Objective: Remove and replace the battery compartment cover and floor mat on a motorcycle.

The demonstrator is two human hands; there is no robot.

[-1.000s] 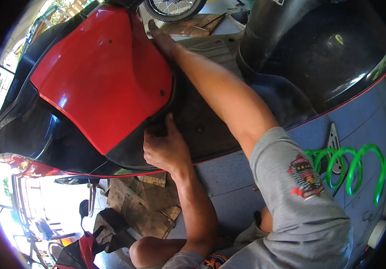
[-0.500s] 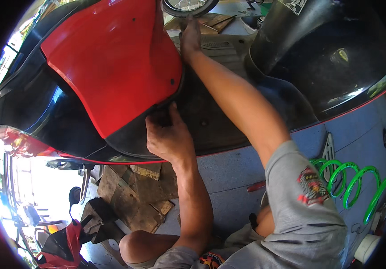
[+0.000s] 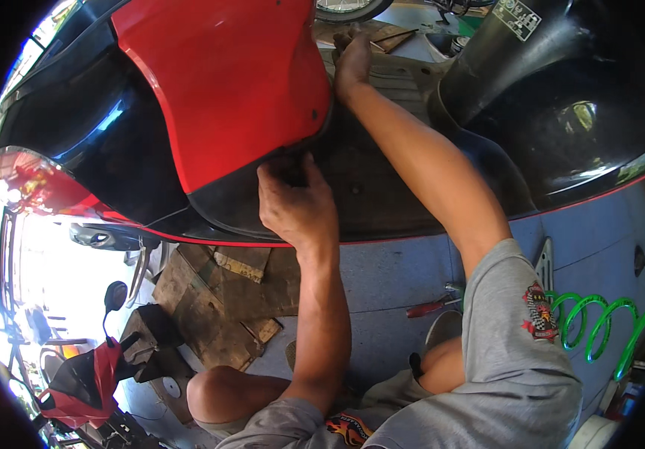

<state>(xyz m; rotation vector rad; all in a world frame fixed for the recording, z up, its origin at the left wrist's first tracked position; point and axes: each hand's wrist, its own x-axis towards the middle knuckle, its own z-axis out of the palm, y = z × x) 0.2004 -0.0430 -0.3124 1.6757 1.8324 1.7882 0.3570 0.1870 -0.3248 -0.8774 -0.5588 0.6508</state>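
Note:
A scooter's red front panel (image 3: 232,82) rises over its black footboard (image 3: 382,179). My left hand (image 3: 300,202) is closed at the panel's near lower corner, thumb and fingers pinching the dark edge where it meets the footboard. Part of those fingertips is hidden in the dark gap. Across the footboard reaches my right arm. My right hand (image 3: 354,63) is curled beside the panel's far lower edge; what its fingers hold, if anything, is hidden.
A red-handled screwdriver (image 3: 429,307) lies on the blue-grey tiles near my foot. At right is a green coiled hose (image 3: 588,318). Worn boards (image 3: 217,299) lie under the scooter's near side. Another red scooter (image 3: 83,389) stands at lower left, and a wheel (image 3: 352,9) at the far side.
The view has shifted, so the scooter and both hands sit farther right and slightly higher. Both hands keep their places at the panel's lower edges. More of the screwdriver shows.

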